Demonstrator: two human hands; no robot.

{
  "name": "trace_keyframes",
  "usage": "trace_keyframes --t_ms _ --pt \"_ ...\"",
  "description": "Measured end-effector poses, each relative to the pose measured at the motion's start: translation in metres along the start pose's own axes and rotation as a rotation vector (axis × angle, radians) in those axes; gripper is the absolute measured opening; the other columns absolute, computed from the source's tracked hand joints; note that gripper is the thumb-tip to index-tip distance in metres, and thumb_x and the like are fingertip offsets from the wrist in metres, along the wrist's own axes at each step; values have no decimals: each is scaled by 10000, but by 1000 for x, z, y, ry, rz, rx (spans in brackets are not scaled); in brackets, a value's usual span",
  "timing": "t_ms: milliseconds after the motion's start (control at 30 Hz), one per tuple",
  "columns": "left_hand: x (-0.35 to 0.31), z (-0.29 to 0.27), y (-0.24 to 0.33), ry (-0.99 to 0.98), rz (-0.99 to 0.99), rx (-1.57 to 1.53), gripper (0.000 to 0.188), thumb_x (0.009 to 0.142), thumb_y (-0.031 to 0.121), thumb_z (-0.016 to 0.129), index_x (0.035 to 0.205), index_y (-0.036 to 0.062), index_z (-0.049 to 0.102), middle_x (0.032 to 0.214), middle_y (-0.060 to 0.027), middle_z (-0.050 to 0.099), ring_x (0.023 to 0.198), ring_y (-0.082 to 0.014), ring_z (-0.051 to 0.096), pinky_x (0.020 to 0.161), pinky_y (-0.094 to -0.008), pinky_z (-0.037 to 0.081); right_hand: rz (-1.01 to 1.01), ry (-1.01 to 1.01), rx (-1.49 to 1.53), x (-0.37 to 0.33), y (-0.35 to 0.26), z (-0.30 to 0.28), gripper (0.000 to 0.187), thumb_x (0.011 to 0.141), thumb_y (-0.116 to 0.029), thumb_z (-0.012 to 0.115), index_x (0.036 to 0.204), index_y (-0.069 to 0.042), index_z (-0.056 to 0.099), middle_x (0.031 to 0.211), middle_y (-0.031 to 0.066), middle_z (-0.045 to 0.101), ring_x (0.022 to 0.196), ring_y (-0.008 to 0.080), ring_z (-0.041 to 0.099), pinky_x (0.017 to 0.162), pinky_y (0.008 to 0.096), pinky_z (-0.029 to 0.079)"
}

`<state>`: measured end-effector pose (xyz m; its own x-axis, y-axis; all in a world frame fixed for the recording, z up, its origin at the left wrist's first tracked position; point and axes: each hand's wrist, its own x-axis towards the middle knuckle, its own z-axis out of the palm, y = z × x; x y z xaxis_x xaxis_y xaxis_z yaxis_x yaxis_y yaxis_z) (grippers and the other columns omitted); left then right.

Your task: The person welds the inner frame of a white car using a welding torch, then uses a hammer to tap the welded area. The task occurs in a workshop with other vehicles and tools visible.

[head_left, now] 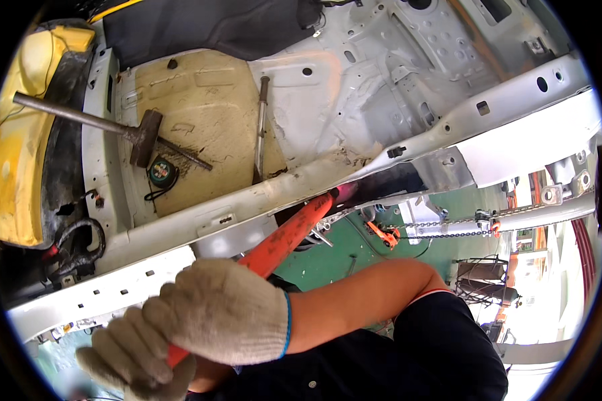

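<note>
Both my hands, in pale knitted gloves, are closed round a long red bar (287,234). My right hand (224,311) grips it higher up, its forearm coming in from the right. Lower on the bar, at the bottom left, is my left hand (137,351), its fingers wrapped over the near end. The bar slants away to the right. Its far tip meets the outer side of a grey car body sill (301,184), beside a dark patch (381,187). What kind of tool the bar is does not show clearly.
On the car floor pan (201,80) lie a steel hammer (144,137), a short rod (187,154), a round tape measure (162,172) and a slim metal bar (261,127). Yellow foam (20,154) lines the left. Chains (441,230) and an orange clamp (382,234) sit beyond the sill.
</note>
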<state>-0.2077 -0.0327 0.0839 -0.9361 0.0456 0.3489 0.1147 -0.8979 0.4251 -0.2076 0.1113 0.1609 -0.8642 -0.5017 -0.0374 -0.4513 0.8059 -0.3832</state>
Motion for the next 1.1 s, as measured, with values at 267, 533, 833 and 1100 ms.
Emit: trace_keyframes --t_ms 267,533,833,1100 --pt "21 18 -61 -150 99 -19 192 899 42 678 970 140 529 718 42 445 604 -124 471 612 -350 409 95 -16 -89 -29 64 12 248 844 -302 700 1003 -113 691 904 47 728 910 228 728 774 380 546" --pt "15 30 -59 -136 221 -2 241 867 24 681 1014 138 527 747 -9 517 616 -151 520 608 -367 441 -79 291 116 -25 36 10 251 725 -270 770 877 -104 659 807 44 672 840 272 713 751 400 541" --pt "-4 28 -33 -133 250 265 398 723 106 813 945 131 484 729 19 421 604 -157 449 560 -356 321 -15 113 -31 -33 3 -14 270 711 -260 767 938 -131 701 841 41 695 850 278 710 793 413 555" --pt "-4 51 -84 -214 190 79 303 905 116 768 980 132 475 748 -4 541 583 -182 527 590 -384 389 93 107 -16 -78 74 9 253 681 -282 772 856 -123 683 799 79 665 836 316 680 771 451 529"
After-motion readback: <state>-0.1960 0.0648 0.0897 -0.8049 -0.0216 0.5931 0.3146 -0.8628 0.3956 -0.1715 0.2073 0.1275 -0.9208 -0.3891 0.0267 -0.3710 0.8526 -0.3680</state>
